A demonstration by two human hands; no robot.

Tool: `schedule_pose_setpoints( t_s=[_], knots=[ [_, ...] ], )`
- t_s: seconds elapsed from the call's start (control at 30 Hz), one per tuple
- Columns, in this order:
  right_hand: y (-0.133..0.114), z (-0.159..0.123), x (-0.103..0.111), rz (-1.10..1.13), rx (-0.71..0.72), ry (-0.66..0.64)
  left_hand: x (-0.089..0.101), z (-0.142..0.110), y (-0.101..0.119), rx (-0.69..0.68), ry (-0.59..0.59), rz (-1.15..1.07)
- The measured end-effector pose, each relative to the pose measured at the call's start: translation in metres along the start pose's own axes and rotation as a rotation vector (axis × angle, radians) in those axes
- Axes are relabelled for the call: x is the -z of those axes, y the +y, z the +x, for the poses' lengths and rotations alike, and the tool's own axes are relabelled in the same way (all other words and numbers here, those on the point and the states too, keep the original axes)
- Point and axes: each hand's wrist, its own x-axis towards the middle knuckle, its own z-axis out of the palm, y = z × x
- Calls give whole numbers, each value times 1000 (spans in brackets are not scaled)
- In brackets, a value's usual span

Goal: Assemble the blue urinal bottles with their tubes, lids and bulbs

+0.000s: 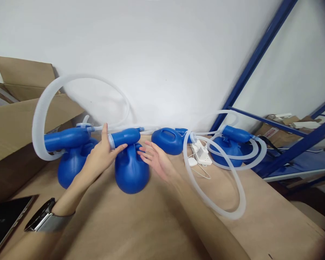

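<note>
Several blue plastic bottles with pale corrugated hoses stand on a brown table [151, 224]. My left hand [101, 157] is at the neck of the middle blue bottle [130, 169], fingers stretched and thumb resting against the neck's white collar. My right hand [155, 159] hovers open just right of that bottle, fingers spread toward its body. Another blue bottle [69, 159] stands to the left with a big white hose loop [43, 108] arching over it.
A flat blue bottle [166, 140] and a further one [229, 144] wrapped in white hose [233, 195] lie at the right, near a white power strip [202, 153]. Cardboard boxes [18, 119] stand left, a dark tablet [5, 220] lower left, blue shelving [295, 148] right.
</note>
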Motion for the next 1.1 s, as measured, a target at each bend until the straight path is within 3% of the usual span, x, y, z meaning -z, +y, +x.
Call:
schedule_pose_setpoints(
  t_s=[0.2, 0.3, 0.37, 0.47, 0.57, 0.63, 0.77, 0.83, 0.9, 1.0, 1.1],
  knots=[
    [2, 21, 53, -295, 25, 233, 18, -6, 11, 48, 101, 360],
    [-8, 27, 79, -487, 93, 378, 29, -14, 25, 43, 89, 472],
    [-14, 27, 92, -636, 171, 485, 34, -21, 35, -7, 14, 466],
    [-19, 22, 106, -874, 318, 604, 33, -33, 44, -194, -254, 404],
    [-24, 15, 114, -1059, 442, 638, 23, -40, 42, -329, -490, 342],
    [-31, 11, 117, -1134, 503, 658, 16, -39, 38, -329, -525, 336],
    [-47, 3, 127, -1269, 599, 777, 8, -27, 29, -233, -460, 402],
    [-49, 2, 138, -1358, 545, 870, 8, -21, 27, -192, -436, 431],
    [-47, 2, 153, -1407, 404, 925, 7, -17, 24, -161, -419, 446],
    [-39, 3, 177, -1417, 261, 901, 6, -12, 18, -133, -398, 437],
    [-34, 3, 193, -1428, 262, 884, 3, -6, 10, -119, -384, 407]
  ],
)
